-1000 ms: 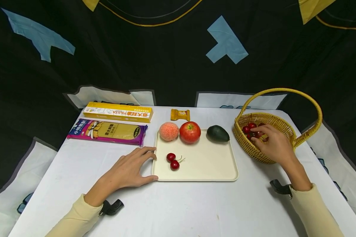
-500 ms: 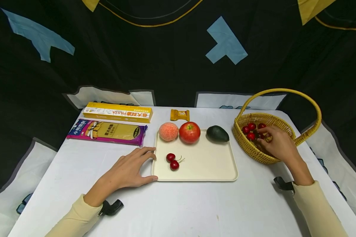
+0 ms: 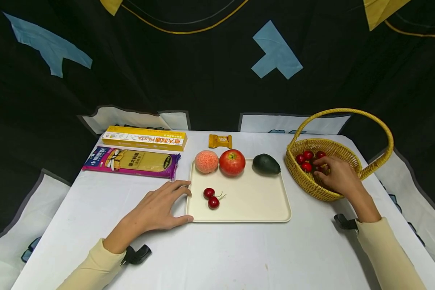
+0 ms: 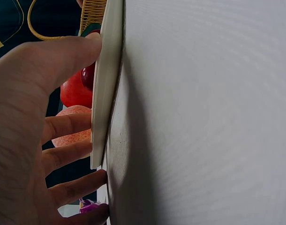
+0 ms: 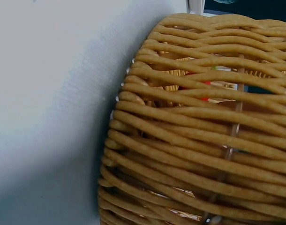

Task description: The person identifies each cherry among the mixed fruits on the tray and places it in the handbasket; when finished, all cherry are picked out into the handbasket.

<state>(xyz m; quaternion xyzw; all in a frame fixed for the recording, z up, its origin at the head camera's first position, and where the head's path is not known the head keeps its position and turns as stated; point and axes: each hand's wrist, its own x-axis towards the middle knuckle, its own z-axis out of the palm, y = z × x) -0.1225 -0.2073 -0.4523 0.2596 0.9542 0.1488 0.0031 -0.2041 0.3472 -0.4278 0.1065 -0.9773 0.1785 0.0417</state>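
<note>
At the left edge of the cream tray [image 3: 253,201], my left hand [image 3: 156,207] has its fingers spread, with thumb and fingertips touching the rim. The left wrist view shows the thumb [image 4: 72,58] against the tray's side. Two red cherries [image 3: 213,202] with stems lie on the tray. My right hand [image 3: 338,177] reaches into the wicker basket [image 3: 311,187], thumb and fingertips pinching at a dark cherry [image 3: 316,167]. Several more cherries [image 3: 306,166] sit beside those fingertips. From the right wrist, the woven basket wall [image 5: 194,126] covers the hand's work.
Along the tray's back edge are a pinkish round fruit [image 3: 206,162], a red apple [image 3: 232,162] and an avocado [image 3: 266,164]. Behind lies a small orange packet [image 3: 220,141]. A yellow pasta box [image 3: 144,138] and purple noodle pack [image 3: 130,162] lie left. The basket's tall handle [image 3: 348,110] arches up.
My right hand has shifted slightly right and toward me inside the basket, uncovering more cherries, then stays almost still. My left hand and the tray have not moved.
</note>
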